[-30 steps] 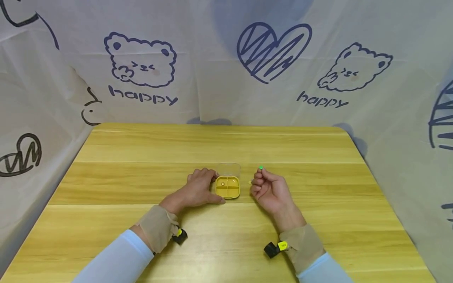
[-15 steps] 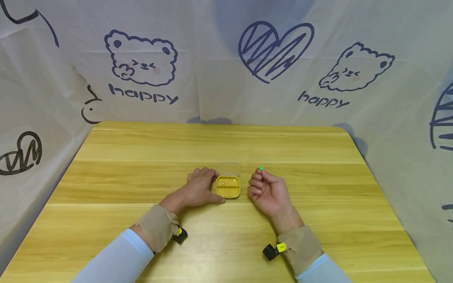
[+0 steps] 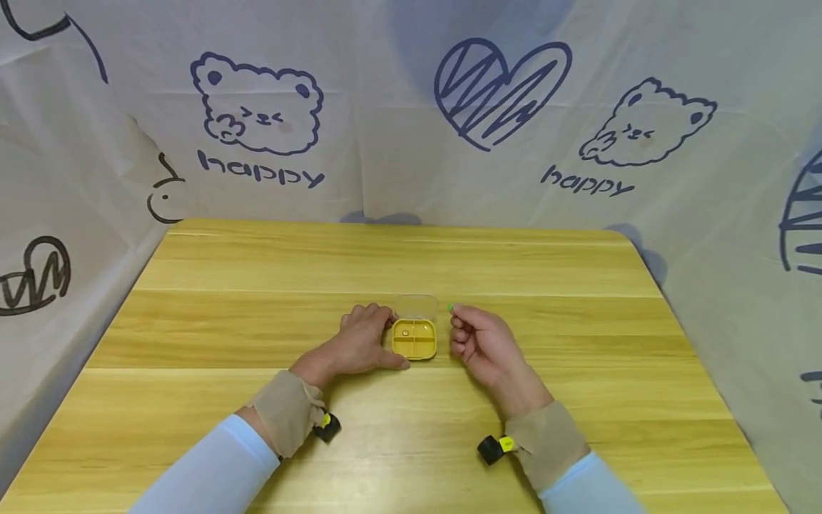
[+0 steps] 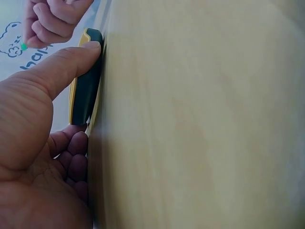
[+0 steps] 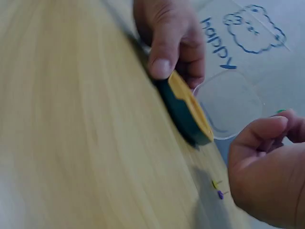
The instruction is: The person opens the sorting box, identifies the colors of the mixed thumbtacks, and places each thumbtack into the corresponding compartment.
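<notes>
A small yellow pill box with a dark green outer shell lies on the table. Its clear lid is swung back, and a tiny round thing sits in the far left compartment. My left hand grips the box from its left side, thumb at the near edge and fingers at the far left corner. To the right of the box, my right hand pinches a small green-headed thumbtack between thumb and index finger, above the table. The other right fingers are curled.
A yellow thumbtack and a purple thumbtack lie on the table beside the right hand; the hand hides them in the head view. The wooden table ends at a white cloth with drawings behind.
My right hand has turned and carried the green thumbtack a little left, closer to the open lid. My left hand and the pill box have stayed in place.
</notes>
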{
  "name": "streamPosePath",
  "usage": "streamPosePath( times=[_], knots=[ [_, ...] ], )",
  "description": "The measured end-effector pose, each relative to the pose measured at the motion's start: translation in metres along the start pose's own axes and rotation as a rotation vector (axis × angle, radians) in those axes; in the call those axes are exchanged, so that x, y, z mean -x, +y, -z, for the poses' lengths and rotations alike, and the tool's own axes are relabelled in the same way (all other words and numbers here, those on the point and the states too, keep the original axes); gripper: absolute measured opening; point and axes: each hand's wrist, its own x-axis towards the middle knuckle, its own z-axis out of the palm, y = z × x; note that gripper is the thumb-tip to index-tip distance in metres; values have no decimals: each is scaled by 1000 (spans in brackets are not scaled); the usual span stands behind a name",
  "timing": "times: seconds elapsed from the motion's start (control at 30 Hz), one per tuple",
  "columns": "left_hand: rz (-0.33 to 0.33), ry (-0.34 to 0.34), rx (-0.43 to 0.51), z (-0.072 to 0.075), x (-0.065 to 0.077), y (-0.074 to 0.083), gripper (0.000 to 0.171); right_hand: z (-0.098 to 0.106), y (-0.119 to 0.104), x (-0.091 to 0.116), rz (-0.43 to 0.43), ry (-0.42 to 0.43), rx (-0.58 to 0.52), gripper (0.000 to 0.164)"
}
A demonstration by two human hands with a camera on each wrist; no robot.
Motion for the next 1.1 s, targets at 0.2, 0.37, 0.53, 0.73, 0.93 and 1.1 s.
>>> streamPosePath(
  times=[0.2, 0.37, 0.53, 0.73, 0.93, 1.1],
  knots=[
    [0, 9, -11, -1, -1, 1, 74, -12, 0, -6, 56, 114, 560, 28],
    [7, 8, -16, 0, -1, 2, 74, -23, 0, -10, 134, 104, 943, 21],
    [5, 5, -21, 0, -1, 2, 75, -30, 0, -12, 276, 110, 1338, 19],
    [2, 1, -28, 0, -1, 1, 74, -35, 0, -14, 324, 116, 1559, 17],
    [-4, 2, -32, -1, -2, 1, 73, -36, 1, -16, 296, 99, 1601, 17],
    [3, 0, -31, 0, -1, 2, 73, -34, 0, -15, 297, 95, 1583, 17]
  ],
)
